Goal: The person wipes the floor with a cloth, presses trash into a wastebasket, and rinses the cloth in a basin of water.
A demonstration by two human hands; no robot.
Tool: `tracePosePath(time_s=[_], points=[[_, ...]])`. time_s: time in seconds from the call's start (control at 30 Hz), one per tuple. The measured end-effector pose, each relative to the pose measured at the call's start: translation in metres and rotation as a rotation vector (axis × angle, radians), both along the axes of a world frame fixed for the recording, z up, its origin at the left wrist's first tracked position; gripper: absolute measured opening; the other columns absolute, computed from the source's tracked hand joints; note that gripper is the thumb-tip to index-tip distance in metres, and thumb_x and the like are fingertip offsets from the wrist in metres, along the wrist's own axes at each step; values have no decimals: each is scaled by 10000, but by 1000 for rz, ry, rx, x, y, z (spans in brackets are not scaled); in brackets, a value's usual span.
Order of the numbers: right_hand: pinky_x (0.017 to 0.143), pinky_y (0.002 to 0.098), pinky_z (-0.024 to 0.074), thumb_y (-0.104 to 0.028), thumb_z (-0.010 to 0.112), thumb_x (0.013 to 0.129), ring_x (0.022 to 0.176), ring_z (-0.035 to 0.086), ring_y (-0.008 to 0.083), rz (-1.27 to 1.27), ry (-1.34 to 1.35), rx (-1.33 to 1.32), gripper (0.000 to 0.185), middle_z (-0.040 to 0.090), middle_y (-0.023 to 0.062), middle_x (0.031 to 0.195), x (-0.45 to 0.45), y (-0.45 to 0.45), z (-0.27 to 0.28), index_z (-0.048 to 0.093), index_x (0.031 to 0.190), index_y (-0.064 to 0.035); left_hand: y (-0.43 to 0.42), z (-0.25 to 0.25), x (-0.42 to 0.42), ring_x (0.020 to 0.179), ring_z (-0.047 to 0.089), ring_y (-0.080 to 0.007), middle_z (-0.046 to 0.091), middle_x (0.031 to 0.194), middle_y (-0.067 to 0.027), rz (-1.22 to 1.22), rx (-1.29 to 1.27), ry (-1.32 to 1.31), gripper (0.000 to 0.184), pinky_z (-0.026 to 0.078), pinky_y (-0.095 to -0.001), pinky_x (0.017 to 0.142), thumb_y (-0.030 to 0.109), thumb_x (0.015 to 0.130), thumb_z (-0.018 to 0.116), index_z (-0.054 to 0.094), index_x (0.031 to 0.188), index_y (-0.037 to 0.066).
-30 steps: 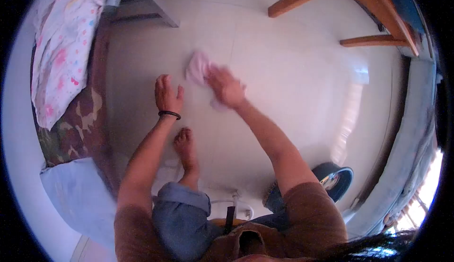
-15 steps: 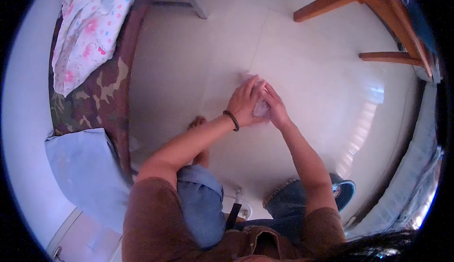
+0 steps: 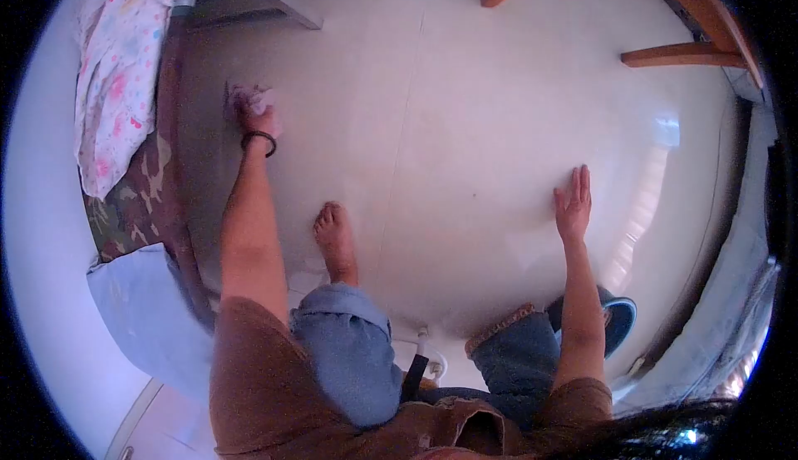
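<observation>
Moved: cloth (image 3: 263, 98), from between both hands to floor (image 3: 465, 111) at left | Your left hand (image 3: 256, 119): fingers gathered on it | Your right hand (image 3: 573, 204): empty, fingers extended | Advised: press cloth flat, evenly

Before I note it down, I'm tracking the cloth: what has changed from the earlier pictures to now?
The pale pink cloth passed from the right hand, through both hands, to the left hand, which has carried it far left, near the camouflage-patterned fabric. The right hand has let go and moved out right, empty. The round blue-rimmed tub and brown wooden furniture legs stayed.
</observation>
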State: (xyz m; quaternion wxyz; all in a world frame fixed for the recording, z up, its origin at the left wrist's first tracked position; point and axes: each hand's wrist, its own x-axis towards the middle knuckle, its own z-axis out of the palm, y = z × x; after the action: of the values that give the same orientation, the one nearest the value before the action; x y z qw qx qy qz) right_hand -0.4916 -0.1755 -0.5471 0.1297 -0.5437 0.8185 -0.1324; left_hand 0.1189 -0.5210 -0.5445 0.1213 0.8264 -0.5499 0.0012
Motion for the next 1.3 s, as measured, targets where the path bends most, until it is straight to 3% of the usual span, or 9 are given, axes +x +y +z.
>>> tracePosePath(time_s=[0.2,0.4,0.47,0.53,0.8,0.9,1.17,1.2,1.3], points=[[1130,441,221,-280,567,912,1410,216,333,34,94,71,662,223,164,1528,11,-2,4,268,1458,-53,41,-13,-135,1433,145,-340,182,1536,-184,-945,0,87,963,217,-413,1153,26,667,643,158,1493,127],[1123,433,254,-288,625,870,1404,233,330,33,42,67,704,220,165,1529,4,-2,-2,299,1437,-28,255,28,-233,1426,202,-258,206,1549,-64,-1469,780,515,595,272,-397,1118,117,881,477,314,1444,213],[1121,424,264,-310,639,866,1391,254,341,15,-5,82,693,261,177,1509,-1,-5,-3,337,1414,-13,283,32,-241,1370,301,-281,279,1515,-80,-1727,824,478,546,322,-406,1080,155,877,498,376,1406,203],[1112,417,286,-336,654,858,1363,304,349,-18,-80,96,674,334,185,1471,0,-12,3,387,1384,-11,302,0,-229,1272,450,-324,389,1455,-125,-2140,418,264,504,401,-431,1016,230,861,554,451,1349,163],[988,396,442,-245,773,722,1201,521,290,576,-537,-46,678,535,120,1307,163,18,69,487,1321,-106,281,36,-224,1047,580,-328,594,1162,-133,-1431,754,447,600,462,-437,883,165,750,673,449,1307,157],[936,404,474,-179,750,718,1110,581,317,360,-528,246,619,588,130,1225,204,20,62,513,1285,-103,277,56,-226,1069,564,-346,585,1159,-147,-1154,607,481,645,453,-437,890,156,703,721,440,1282,107],[744,375,509,-199,619,834,863,630,214,-202,-514,-76,343,649,137,948,93,-19,89,555,1129,-36,231,112,-179,1224,422,-365,457,1281,-189,-931,96,533,659,364,-454,1014,184,759,713,367,1297,24],[787,438,507,-279,607,848,934,641,349,-356,-612,-8,426,632,212,1066,59,-13,72,517,1184,-34,233,98,-168,1216,427,-364,460,1273,-189,-857,80,504,644,366,-451,1014,192,766,711,375,1288,22],[1054,446,341,-261,600,856,1289,423,333,-483,74,1,542,416,217,1402,-19,17,-15,460,1344,-72,232,66,-137,1195,443,-352,469,1257,-180,-764,64,441,582,377,-439,1004,192,776,704,406,1247,24]])
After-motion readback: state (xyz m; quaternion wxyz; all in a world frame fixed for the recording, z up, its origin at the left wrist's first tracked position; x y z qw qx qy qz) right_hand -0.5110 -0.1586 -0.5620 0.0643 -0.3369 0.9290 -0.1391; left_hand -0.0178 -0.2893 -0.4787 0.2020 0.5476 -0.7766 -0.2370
